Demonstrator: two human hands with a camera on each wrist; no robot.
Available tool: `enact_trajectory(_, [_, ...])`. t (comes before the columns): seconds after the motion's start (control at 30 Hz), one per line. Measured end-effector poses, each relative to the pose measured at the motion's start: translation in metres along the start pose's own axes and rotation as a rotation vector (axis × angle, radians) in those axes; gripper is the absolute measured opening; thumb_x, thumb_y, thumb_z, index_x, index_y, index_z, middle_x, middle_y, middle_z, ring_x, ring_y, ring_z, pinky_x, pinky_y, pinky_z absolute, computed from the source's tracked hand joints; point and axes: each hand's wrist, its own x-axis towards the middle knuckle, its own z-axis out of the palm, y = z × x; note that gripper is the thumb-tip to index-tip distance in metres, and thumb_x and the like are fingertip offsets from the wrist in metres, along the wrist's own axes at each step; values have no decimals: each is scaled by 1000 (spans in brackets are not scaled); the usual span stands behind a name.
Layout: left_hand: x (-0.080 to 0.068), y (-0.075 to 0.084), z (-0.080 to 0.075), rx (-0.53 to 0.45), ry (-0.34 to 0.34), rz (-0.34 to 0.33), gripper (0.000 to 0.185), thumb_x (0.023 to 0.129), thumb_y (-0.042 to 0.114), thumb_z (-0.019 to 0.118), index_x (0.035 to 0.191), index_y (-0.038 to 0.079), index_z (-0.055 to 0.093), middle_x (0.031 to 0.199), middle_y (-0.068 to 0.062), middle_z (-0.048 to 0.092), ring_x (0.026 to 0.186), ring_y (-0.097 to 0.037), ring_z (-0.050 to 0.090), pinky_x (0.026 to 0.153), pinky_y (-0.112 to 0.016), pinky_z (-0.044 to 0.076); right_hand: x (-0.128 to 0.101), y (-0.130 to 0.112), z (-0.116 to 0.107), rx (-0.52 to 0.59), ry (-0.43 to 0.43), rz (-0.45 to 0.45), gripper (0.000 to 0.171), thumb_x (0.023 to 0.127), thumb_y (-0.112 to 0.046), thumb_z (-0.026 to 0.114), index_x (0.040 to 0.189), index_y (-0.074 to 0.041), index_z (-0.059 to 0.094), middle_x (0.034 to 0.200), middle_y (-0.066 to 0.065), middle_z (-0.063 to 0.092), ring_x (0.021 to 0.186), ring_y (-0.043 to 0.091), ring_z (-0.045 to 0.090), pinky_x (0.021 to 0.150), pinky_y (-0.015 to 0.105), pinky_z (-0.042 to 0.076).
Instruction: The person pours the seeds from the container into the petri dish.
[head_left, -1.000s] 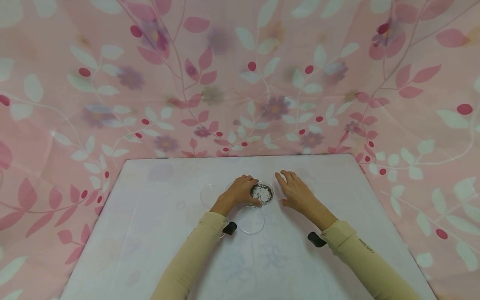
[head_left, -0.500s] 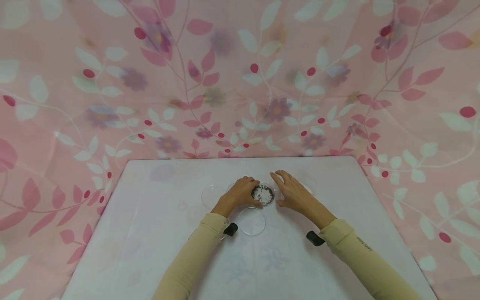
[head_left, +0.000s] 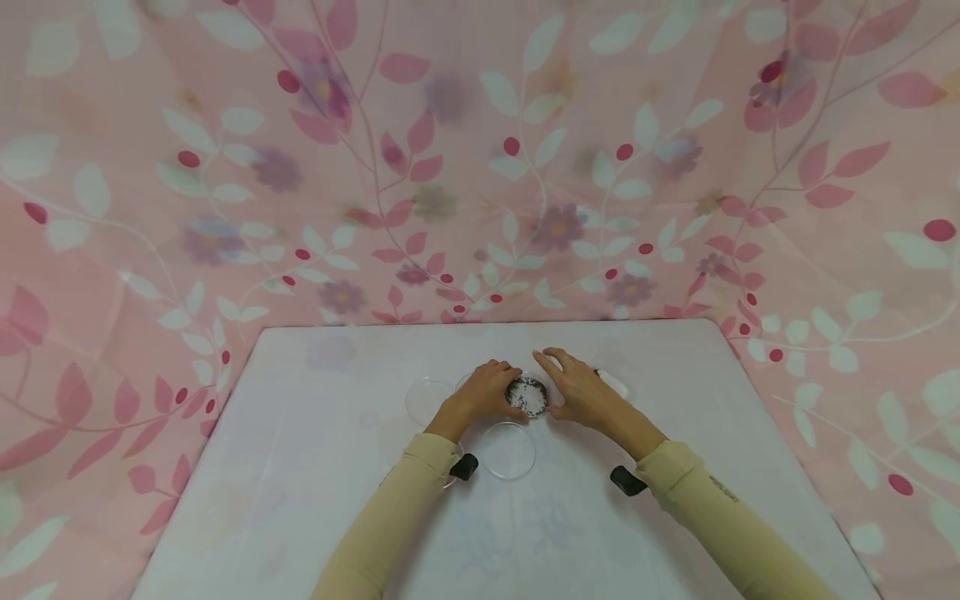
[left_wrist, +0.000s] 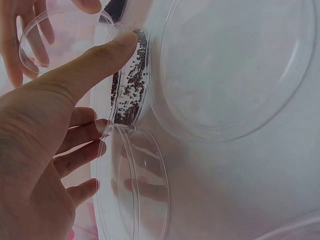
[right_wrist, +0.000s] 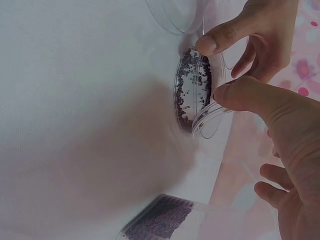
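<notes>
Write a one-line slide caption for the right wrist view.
Both thumbs meet at the rim of a clear dish of dark seeds on the white table.

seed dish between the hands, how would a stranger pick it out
On the white table, look between the left hand and right hand. The seed dish sits there, the only clear round dish there speckled with dark grains; its neighbours are empty.

Your seed dish (head_left: 527,393) sits between your left hand (head_left: 483,392) and right hand (head_left: 581,389). An empty dish (head_left: 507,451) lies just before it on the surface (head_left: 315,467), another dish (head_left: 425,398) to its left.
</notes>
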Motion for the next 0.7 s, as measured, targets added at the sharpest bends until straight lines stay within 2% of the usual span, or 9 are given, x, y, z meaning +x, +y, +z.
enact_trajectory(0.57, [0, 1, -2, -4, -11, -16, 88, 72, 59, 80, 140, 11, 53, 134, -5, 59, 123, -23, 53, 111, -42, 41, 7, 6, 9, 140, -69, 10, 103, 71, -23, 88, 155, -15, 28, 148, 16, 42, 124, 37, 55, 100, 54, 50])
enact_trajectory(0.7, [1, 0, 0, -7, -16, -22, 88, 72, 59, 79, 141, 11, 53, 135, -5, 59, 125, -23, 52, 113, -42, 40, 8, 7, 10, 155, -66, -6, 102, 71, -23, 88, 154, -14, 30, 148, 15, 43, 125, 37, 54, 101, 53, 49])
